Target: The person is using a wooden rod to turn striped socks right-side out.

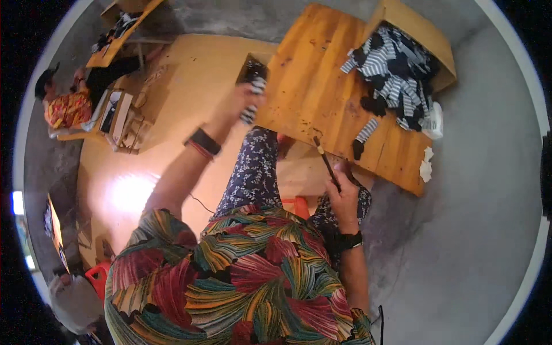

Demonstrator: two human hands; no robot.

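Observation:
My left hand [246, 99], smeared by motion, is closed on a black-and-white striped sock [249, 114] that hangs beside the table's left edge. Just beyond it stands an open box [263, 57] with dark, shiny contents. In my right hand [343, 198], at the near edge of the wooden table [310, 75], is a slim dark stick-like tool [328, 161] with a pale band near its tip. The tip points away from me, over the table edge. A single striped sock with a black end [365, 138] lies flat on the boards, right of the tool.
A tipped cardboard box [422, 29] spills a heap of striped socks [397, 75] at the table's far right. Near them are a white package [435, 121] and crumpled white paper [425, 165]. A seated person [68, 109] works at far left; another [75, 302] is at lower left.

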